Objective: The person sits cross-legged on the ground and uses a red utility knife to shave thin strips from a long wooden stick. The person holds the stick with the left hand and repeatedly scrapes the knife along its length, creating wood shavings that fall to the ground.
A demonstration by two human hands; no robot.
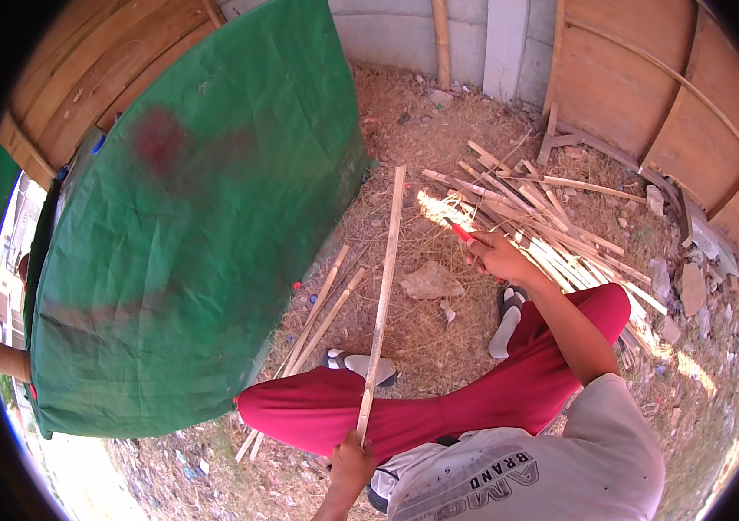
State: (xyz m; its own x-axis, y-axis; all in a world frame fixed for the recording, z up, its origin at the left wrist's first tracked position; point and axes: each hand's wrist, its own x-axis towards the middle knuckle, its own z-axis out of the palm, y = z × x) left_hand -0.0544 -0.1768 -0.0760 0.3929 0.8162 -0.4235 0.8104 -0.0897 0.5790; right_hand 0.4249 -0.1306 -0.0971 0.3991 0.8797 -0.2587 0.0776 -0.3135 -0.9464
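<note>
My left hand [352, 464] is wrapped round the lower end of a long, flat bamboo strip [384, 304], low by my left thigh. The strip stands up and away from me, leaning slightly right, its far end level with the top of the stick pile. Out in front of my right knee, my right hand [492, 256] is closed on a red-handled knife [459, 231]. Its short dark tip points up and to the left, apart from the strip. How sharp or long the blade is cannot be made out.
A heap of split bamboo strips [573, 234] lies beyond my right hand. A few more strips [321, 304] lean under my left knee. A stone [432, 280] rests between my feet. Green tarpaulin [213, 234] hangs at the left; wooden panels [638, 78] stand at the right.
</note>
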